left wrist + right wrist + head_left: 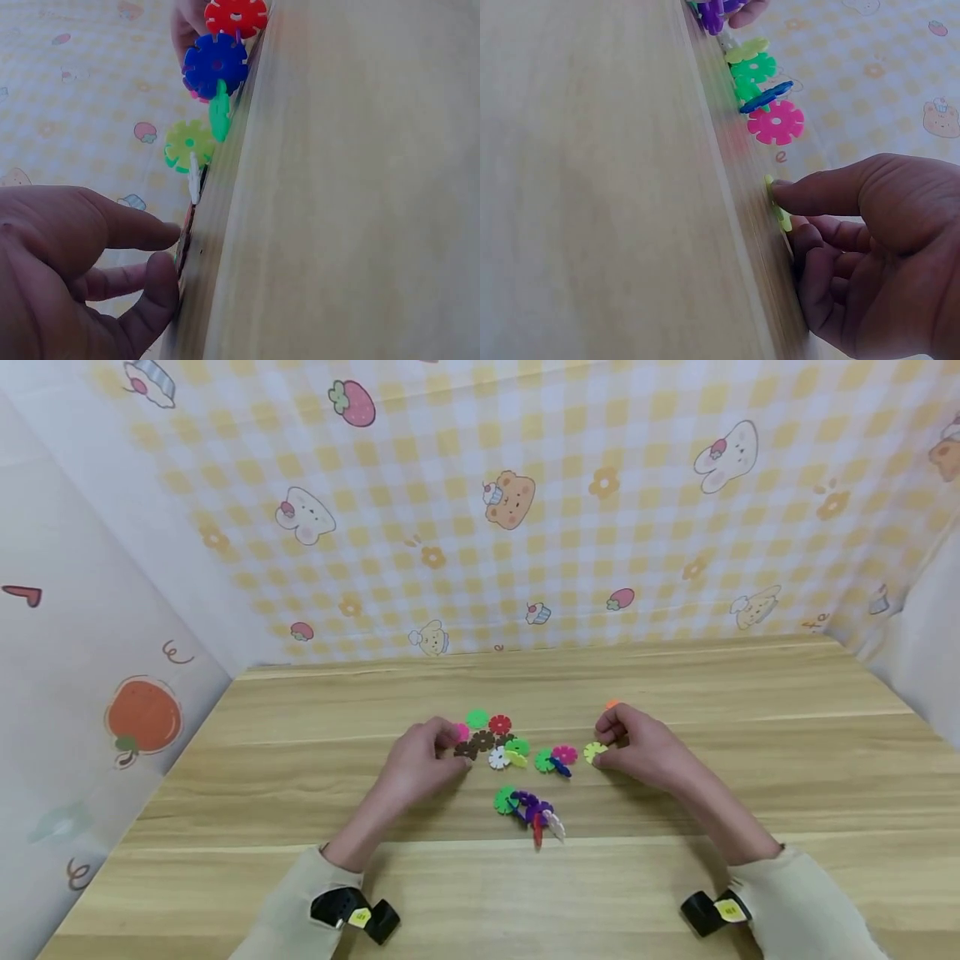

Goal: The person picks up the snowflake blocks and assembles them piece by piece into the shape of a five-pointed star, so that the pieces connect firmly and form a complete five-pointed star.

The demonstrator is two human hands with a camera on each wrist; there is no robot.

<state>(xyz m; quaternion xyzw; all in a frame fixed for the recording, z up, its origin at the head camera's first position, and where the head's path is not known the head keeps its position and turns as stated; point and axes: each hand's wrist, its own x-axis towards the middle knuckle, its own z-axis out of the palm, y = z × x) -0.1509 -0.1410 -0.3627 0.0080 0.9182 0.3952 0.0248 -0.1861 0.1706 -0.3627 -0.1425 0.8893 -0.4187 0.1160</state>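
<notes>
On the wooden table my left hand (pixel 423 760) has its thumb and forefinger at the edges of a flat brown notched snowflake disc (pixel 465 752). The left wrist view shows that hand (pixel 82 262) low, its fingertips at the disc. My right hand (pixel 645 747) pinches a yellow snowflake disc (pixel 595 752) between thumb and curled fingers; the right wrist view shows the disc (pixel 784 217) edge-on, close to the tabletop. Between the hands lies a small joined piece of green, pink and blue discs (pixel 555 760). White, green and yellow discs (pixel 516 752) sit beside the brown ones.
Nearer me is a joined cluster of green, purple, red and white discs (pixel 534 810). Loose green (pixel 477 718) and red (pixel 500 724) discs lie behind the left hand, and an orange disc (pixel 612 703) behind the right. A patterned cloth (pixel 570 552) hangs along the table's back edge.
</notes>
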